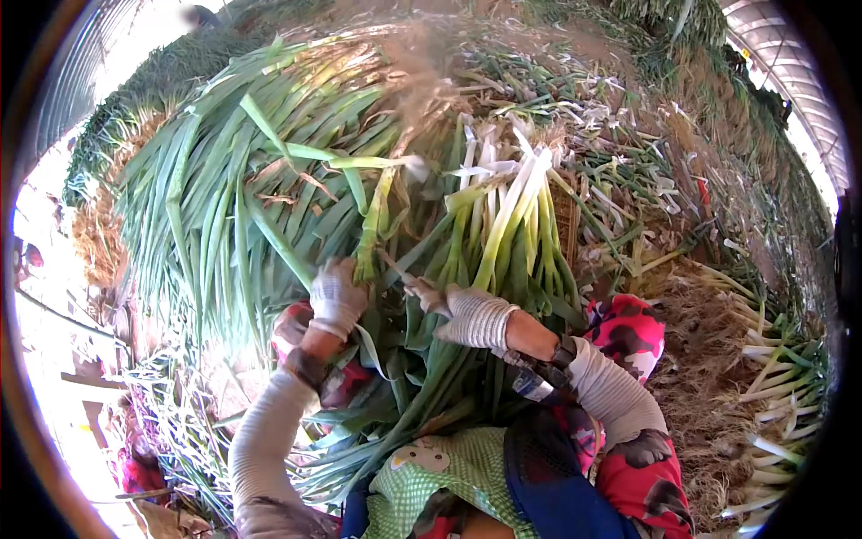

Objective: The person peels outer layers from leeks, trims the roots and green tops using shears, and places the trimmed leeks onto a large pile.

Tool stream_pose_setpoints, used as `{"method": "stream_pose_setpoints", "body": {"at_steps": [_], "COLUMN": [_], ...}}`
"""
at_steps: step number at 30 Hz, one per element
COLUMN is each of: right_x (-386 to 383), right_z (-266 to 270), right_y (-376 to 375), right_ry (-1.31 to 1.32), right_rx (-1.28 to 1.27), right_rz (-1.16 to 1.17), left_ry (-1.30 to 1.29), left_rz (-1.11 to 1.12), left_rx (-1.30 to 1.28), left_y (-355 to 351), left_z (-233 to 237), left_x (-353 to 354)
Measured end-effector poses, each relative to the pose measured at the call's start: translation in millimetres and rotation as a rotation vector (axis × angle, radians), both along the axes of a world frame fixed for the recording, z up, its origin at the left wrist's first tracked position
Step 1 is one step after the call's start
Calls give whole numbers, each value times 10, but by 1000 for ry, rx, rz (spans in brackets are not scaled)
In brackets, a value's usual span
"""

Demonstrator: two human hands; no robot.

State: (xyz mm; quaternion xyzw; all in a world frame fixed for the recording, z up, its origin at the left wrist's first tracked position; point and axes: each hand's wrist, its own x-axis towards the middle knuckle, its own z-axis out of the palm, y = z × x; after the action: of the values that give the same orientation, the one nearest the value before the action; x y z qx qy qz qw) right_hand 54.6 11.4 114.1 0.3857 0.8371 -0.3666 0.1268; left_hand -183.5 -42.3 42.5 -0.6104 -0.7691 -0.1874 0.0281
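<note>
My left hand point(337, 296), in a whitish knit glove, is closed around the lower part of a green onion point(375, 220) that stands up from its fingers. To its right, my gloved right hand point(476, 316) is also closed, its fingers pointing at the left hand. A thin, blurred shape point(415, 280) juts from the right fingers; I cannot make out what it is. Just beyond the right hand a bunch of cleaned green onions point(516, 216) lies with pale ends away from me. Long green leaves point(440, 382) drape over my lap beneath both hands.
A big heap of green onions point(206, 198) fills the left and far left. Trimmed stalks and scraps point(611, 153) are strewn at the far right. Brown roots point(709, 386) cover the ground to my right, beside a row of white-ended onions point(772, 431).
</note>
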Motion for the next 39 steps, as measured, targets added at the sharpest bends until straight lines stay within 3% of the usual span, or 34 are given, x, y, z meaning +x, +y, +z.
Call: {"method": "stream_pose_setpoints", "body": {"at_steps": [4,6,8,14,16,19,23,28,39], "right_x": [-100,-184,-188,433,700,1033,1446,1652,1395], "right_z": [-141,-91,-169,5,3,95,49,-17,-264], "right_y": [122,77,13,-22,-173,-408,-708,-914,-127], "right_ry": [103,9,-4,111,107,38,-51,-77,-92], "right_rx": [89,16,67,166,222,242,223,221,250], "right_rz": [-237,-167,-51,-293,-293,-384,-418,-469,-605], "left_ry": [24,-414,-577,-585,-815,-770,-661,-512,-422], "left_rz": [162,-18,-51,56,59,-50,-59,-127,-147], "left_rx": [-370,-413,-244,-143,-151,-10,-194,-233,-281], "left_y": [414,767,767,515,435,427,429,439,422], "left_z": [-156,-849,-722,260,491,266,177,134,138], "left_x": [-105,-540,-415,479,872,1327,1859,2142,2196]}}
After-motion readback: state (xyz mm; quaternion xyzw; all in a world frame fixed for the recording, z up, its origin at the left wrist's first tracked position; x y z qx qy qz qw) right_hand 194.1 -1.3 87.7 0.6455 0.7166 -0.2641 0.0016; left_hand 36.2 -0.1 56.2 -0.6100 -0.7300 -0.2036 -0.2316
